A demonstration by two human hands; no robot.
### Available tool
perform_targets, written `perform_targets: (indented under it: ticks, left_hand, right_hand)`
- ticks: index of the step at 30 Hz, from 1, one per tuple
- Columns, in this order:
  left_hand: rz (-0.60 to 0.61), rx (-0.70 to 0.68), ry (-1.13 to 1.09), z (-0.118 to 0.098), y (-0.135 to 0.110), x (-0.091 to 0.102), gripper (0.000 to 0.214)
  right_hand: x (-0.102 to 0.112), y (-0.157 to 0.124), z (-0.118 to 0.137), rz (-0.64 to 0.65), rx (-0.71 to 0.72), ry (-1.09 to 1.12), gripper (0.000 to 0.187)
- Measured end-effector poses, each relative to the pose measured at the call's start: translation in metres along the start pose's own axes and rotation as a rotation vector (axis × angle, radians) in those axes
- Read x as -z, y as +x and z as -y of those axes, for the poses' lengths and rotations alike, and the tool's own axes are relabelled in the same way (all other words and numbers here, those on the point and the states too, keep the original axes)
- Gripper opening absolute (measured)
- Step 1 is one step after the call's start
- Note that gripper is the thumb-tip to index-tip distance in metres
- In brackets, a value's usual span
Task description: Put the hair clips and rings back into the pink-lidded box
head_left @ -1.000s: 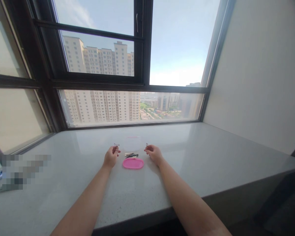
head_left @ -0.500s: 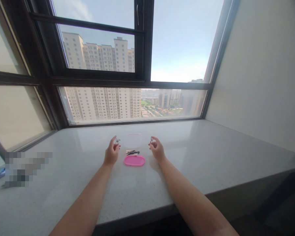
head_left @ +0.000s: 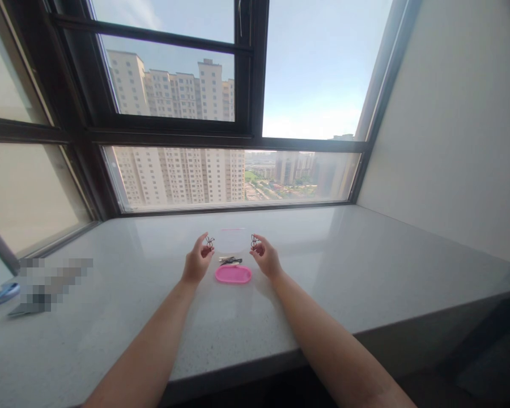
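Loops (head_left: 209, 241), perhaps hair ties, are finger-pinched in your left hand (head_left: 198, 263) and right hand (head_left: 267, 260), flanking the small pile (head_left: 230, 260) beyond the pink tray (head_left: 233, 275); slackening either pinch could drop one there.

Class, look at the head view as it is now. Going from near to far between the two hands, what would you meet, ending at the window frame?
Pink oval tray → small dark and pale pieces → faint clear container → dark window frame.
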State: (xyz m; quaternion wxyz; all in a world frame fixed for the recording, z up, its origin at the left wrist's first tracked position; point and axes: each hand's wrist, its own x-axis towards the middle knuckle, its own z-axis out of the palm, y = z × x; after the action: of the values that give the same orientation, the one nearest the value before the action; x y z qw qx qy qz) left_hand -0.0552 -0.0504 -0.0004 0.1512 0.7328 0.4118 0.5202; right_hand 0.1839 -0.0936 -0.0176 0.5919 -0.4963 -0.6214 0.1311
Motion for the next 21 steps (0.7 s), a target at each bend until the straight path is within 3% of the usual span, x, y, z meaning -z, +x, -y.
perform_targets:
  ticks: [9, 21]
  left_hand:
    - [0.07, -0.124, 0.091, -0.018, -0.002, -0.004, 0.057]
    - [-0.014, -0.339, 0.171, -0.03, -0.004, -0.004, 0.056]
  right_hand:
    - [-0.004, -0.002, 0.008, 0.05, 0.063, -0.047, 0.051]
    - [-0.003, -0.003, 0.016, -0.008, 0.221, -0.185, 0.053]
